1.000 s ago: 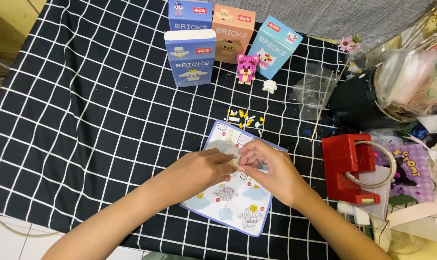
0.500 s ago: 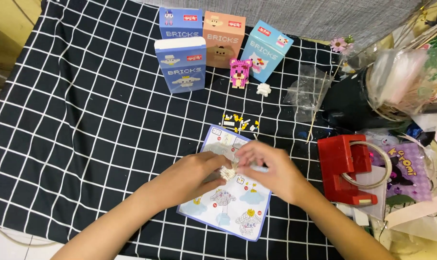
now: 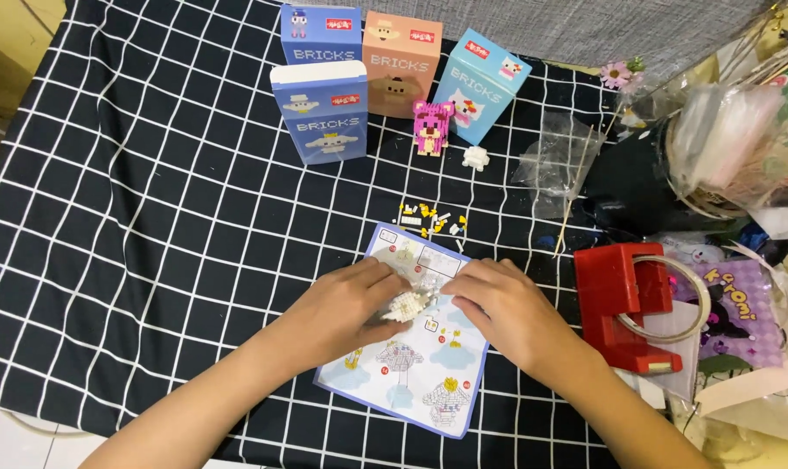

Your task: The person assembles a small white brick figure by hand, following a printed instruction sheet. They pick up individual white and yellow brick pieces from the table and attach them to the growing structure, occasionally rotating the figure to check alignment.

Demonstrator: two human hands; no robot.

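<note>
One view only — a head-worn camera looking steeply down and forward over a black grid tablecloth (image 3: 151, 226). It sits close: the forearms enter from the bottom edge and both hands meet near frame centre. The far table edge with standing boxes (image 3: 324, 108) lies at the top — clutter fills the right side.

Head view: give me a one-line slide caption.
Both hands, left hand and right hand, hold a small white brick figure over an instruction sheet.
</note>
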